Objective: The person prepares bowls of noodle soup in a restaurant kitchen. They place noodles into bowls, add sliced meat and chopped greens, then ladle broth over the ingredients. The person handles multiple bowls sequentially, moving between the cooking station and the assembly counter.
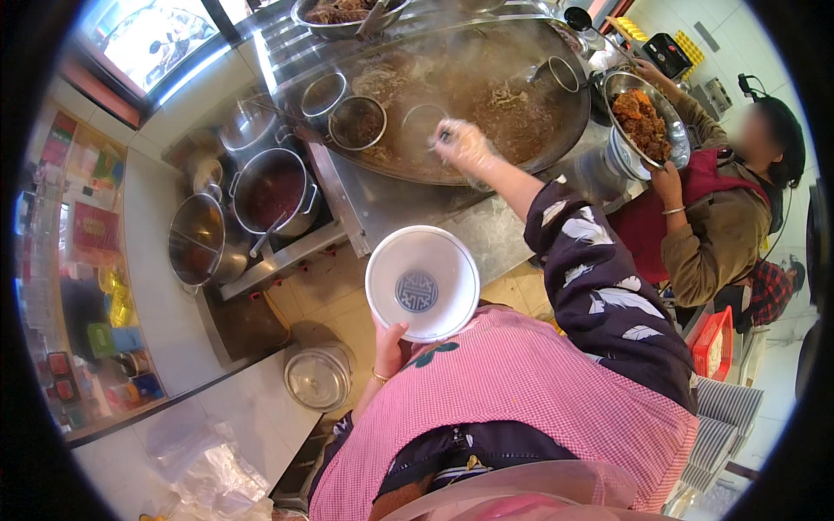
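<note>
My left hand (389, 345) grips the rim of a white bowl (449, 280). The bowl tilts toward me, with only a blue printed emblem on its inside bottom. My right hand (464, 148), in a clear plastic glove, is curled over a large oval pan (391, 174) of steaming brown broth. A dark handle end (446, 136) shows in that fist. Just beyond it, a round rim (423, 107) lies in the broth; the link between handle and rim is hidden. Clumps of cooked food (515, 124) show in the broth.
Two strainers (358, 124) hang at the pan's left; another strainer (561, 75) sits right. Pots (272, 192) stand left, with a lidded bucket (318, 378) below. At right, a co-worker (704, 215) holds a steel basin (674, 133) of reddish food and a black ladle (578, 19).
</note>
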Available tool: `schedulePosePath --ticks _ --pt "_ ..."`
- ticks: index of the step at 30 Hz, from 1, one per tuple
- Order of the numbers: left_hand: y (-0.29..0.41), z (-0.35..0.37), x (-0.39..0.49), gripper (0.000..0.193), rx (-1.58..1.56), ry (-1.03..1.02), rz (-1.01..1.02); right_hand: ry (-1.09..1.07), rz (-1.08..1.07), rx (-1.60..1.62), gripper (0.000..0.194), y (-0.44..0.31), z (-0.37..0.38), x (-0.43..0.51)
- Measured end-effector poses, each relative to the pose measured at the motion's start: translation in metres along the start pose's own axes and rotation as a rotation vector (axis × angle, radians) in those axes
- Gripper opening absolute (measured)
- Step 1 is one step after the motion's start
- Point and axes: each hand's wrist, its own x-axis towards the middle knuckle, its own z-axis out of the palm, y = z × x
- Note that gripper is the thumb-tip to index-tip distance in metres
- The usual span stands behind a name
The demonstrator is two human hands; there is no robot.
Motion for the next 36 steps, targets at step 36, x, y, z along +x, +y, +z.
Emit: schedulePosePath --ticks 36 --pt "0.027 0.054 0.072 0.06 0.108 0.072 0.208 -0.17 -0.144 -0.287 0.014 0.026 -0.035 -0.01"
